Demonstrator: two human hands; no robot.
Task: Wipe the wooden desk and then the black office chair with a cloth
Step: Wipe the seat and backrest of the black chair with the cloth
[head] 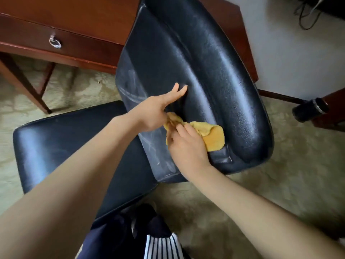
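Left hand [155, 114], right hand [186, 146] side by side, pinching cloth [211, 135]

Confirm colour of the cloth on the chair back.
The cloth is plain yellow-orange, with no pattern. It shows best in the head view.

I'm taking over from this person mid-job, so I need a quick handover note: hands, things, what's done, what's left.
Left hand: two fingers straight against the chair back; whether it also pinches the cloth is unclear.
Right hand: grips the cloth, low on the chair back.
Desk: behind the chair back; whether wiped, cannot tell.
Done: wipe streaks on the chair back's left side.
Left: probably the rest of the chair back, then the seat.
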